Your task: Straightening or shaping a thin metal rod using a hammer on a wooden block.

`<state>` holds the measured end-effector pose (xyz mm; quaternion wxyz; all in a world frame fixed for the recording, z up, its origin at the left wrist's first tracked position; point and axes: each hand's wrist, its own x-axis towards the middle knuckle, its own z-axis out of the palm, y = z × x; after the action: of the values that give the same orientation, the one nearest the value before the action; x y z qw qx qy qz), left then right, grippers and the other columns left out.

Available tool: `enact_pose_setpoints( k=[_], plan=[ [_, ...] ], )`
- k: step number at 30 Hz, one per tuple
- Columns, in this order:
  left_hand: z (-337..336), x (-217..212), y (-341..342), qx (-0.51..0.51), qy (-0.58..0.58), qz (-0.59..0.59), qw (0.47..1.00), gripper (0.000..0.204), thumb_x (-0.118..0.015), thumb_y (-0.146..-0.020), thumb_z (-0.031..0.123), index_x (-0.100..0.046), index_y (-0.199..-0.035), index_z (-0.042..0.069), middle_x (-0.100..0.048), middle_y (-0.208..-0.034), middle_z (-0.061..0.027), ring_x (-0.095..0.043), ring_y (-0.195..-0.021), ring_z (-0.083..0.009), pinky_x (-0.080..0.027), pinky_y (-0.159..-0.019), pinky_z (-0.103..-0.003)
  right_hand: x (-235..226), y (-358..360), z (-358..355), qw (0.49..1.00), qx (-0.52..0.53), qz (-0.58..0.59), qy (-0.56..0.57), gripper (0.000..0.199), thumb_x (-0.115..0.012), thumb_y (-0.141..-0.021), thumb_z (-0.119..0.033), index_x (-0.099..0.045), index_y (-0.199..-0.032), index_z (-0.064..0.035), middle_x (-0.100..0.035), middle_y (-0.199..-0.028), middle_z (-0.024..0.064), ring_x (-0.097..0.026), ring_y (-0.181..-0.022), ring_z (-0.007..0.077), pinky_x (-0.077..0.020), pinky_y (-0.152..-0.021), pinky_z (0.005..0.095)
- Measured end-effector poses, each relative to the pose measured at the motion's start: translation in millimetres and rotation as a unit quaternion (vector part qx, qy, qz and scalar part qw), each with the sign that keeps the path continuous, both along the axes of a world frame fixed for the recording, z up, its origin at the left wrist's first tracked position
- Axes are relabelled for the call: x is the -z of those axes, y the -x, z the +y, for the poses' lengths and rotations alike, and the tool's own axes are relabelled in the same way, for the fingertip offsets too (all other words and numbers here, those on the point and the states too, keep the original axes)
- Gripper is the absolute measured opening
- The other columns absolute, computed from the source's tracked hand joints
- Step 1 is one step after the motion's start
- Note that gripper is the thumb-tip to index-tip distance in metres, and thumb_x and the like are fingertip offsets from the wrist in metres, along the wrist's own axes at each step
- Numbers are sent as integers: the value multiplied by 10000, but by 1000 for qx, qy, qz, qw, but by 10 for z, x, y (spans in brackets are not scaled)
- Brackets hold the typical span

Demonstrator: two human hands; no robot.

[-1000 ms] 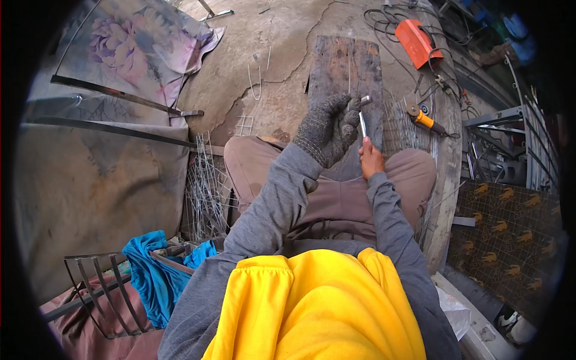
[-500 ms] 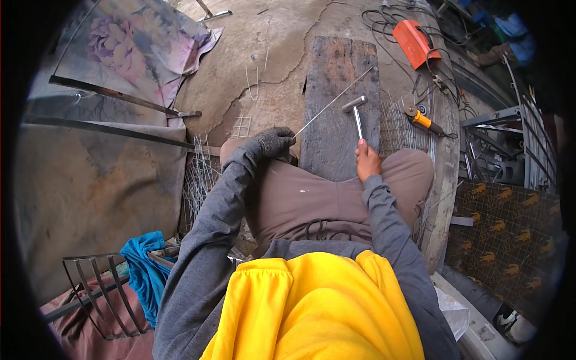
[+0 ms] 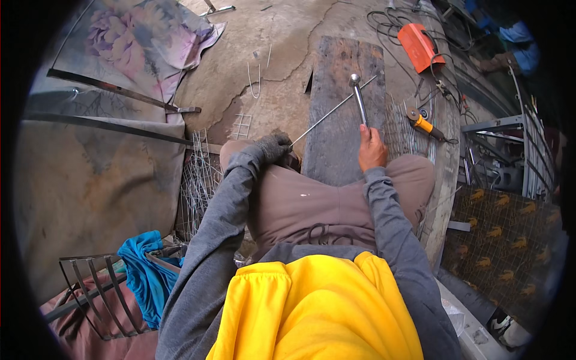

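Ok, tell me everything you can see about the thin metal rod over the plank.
The metal rod is a long, thin, straight grey wire, lying slantwise across the dark weathered wooden plank. Its near end is pinched in the gloved left hand at the person's knee; its far end points up and right. The hammer, gripped by the bare right hand, crosses it near the head. Whether the rod lies flat on the wood cannot be told.

I see the plank (image 3: 345,114) lying on the floor (image 3: 282,36) ahead of my knees, the rod (image 3: 333,111) slanting across it under the hammer (image 3: 359,99). Wire mesh (image 3: 405,123) and an angle grinder (image 3: 423,123) lie to its right, cloth (image 3: 141,273) behind left.
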<state>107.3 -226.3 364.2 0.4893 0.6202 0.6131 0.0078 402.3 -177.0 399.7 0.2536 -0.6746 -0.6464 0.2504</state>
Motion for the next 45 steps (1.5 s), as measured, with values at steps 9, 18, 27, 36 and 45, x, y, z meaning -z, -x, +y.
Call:
enact_pose_setpoints(
  k=[9, 18, 27, 36, 45],
  plan=[
    [-45, 82, 34, -4, -28, 9, 1000, 323, -551, -871, 299, -628, -1122, 110, -649, -1083, -142, -594, -1034, -304, -446, -918, -379, 116, -6, 105, 998, -27, -9, 60, 555, -398, -927, -557, -570, -855, -34, -622, -862, 251, -569, -847, 471, -426, -727, 522],
    [-29, 57, 12, 4, 14, 5, 1000, 304, -494, -895, 300, -638, -1086, 112, -626, -1123, -133, -573, -1069, -308, -427, -934, -381, 123, -48, 167, 999, -19, 4, 38, 529, -416, -932, -534, -566, -850, -33, -614, -820, 248, -561, -816, 476, -424, -699, 520],
    [-54, 280, 115, 10, 26, -19, 999, 323, -509, -886, 307, -636, -1121, 125, -634, -1128, -124, -577, -1071, -305, -435, -926, -380, 220, -59, 347, 997, -23, -61, 30, 546, -419, -928, -531, -564, -816, -16, -617, -821, 266, -569, -802, 482, -425, -710, 528],
    [-107, 202, 96, 10, -10, -15, 1000, 313, -515, -883, 303, -636, -1115, 130, -650, -1094, -125, -598, -1030, -310, -450, -908, -373, 202, -83, 354, 997, -7, -34, 63, 595, -382, -925, -562, -584, -824, -12, -615, -869, 268, -567, -863, 466, -415, -757, 519],
    [-86, 422, 94, -10, 10, -47, 999, 256, -534, -894, 246, -636, -1099, 131, -657, -1064, -116, -596, -1028, -282, -438, -910, -358, 231, -174, 186, 999, -15, 14, 46, 583, -392, -925, -564, -575, -809, -23, -618, -833, 241, -572, -828, 455, -427, -734, 500]
  ],
)
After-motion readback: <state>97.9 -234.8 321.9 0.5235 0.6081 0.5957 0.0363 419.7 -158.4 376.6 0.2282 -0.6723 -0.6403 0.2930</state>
